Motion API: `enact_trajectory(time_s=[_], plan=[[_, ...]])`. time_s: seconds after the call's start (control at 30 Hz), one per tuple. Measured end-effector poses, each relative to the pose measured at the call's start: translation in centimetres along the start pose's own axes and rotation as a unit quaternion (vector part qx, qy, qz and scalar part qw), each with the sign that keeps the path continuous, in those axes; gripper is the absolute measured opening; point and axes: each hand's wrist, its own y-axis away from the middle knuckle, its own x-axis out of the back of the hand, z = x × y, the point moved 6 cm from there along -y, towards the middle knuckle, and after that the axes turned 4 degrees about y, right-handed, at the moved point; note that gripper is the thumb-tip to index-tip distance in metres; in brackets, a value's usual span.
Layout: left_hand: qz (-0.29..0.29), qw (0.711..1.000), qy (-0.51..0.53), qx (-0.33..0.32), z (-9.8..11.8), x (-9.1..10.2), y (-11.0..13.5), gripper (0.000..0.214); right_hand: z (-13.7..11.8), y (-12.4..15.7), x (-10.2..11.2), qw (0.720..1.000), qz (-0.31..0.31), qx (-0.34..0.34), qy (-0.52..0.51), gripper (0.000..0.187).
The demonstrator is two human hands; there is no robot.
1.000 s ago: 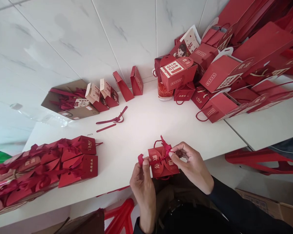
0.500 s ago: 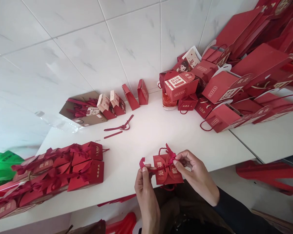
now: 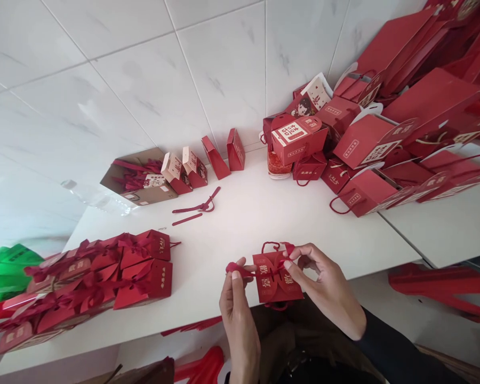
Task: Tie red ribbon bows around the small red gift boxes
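Note:
A small red gift box (image 3: 268, 288) with gold characters and cord handles sits at the table's near edge, in front of me. A dark red ribbon (image 3: 277, 266) runs across its closed top. My left hand (image 3: 239, 304) pinches one end of the ribbon, just left of the box. On the other side, my right hand (image 3: 322, 280) has the ribbon's other part between thumb and fingers, over the box's right flap. Whether a knot lies under the right fingers is hidden.
Ribboned red boxes (image 3: 144, 282) stand in rows at the left. Loose ribbon pieces (image 3: 196, 208) lie mid-table. A cardboard box (image 3: 148, 197) of ribbons, a clear plastic bottle (image 3: 92, 197) and small upright boxes (image 3: 214, 157) are along the wall. Red boxes (image 3: 364, 141) pile up at the right.
My left hand has drawn its ribbon end slightly left, and the end now curls over the fingers. My right fingers have shifted on the ribbon. The view has moved a little.

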Motion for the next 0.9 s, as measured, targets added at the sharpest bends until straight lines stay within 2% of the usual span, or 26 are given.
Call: enact_trajectory(time_s=[0.2,0.33,0.43,0.53,0.67,0.8,0.9], plan=[[-0.105,0.977,-0.127,-0.138,4.5,-3.1,0.3,0.043,-3.1,-0.8,0.6,0.997,-0.005,0.071,-0.026,0.013],[-0.129,0.962,-0.159,-0.182,5.4,-4.5,0.0,0.038,-4.3,-1.0,0.3,0.993,-0.032,0.116,-0.003,0.013],[-0.131,0.958,-0.199,-0.158,4.4,-4.2,-0.4,0.043,-3.8,-1.3,0.2,0.992,-0.048,0.112,0.023,0.017],[-0.131,0.958,-0.225,-0.116,2.9,-2.8,-0.5,0.044,-2.0,-1.4,0.4,0.996,-0.048,0.067,0.046,0.027],[-0.132,0.961,-0.222,-0.099,1.8,-1.2,0.1,0.038,0.3,-0.7,0.9,0.997,-0.047,0.021,0.057,0.036],[-0.124,0.968,-0.193,-0.101,1.9,-1.0,0.6,0.039,0.9,0.0,1.1,0.998,-0.034,0.009,0.047,0.028],[-0.132,0.971,-0.172,-0.101,2.5,-1.7,1.0,0.038,0.2,0.0,1.2,0.999,-0.016,0.026,0.038,0.024]])
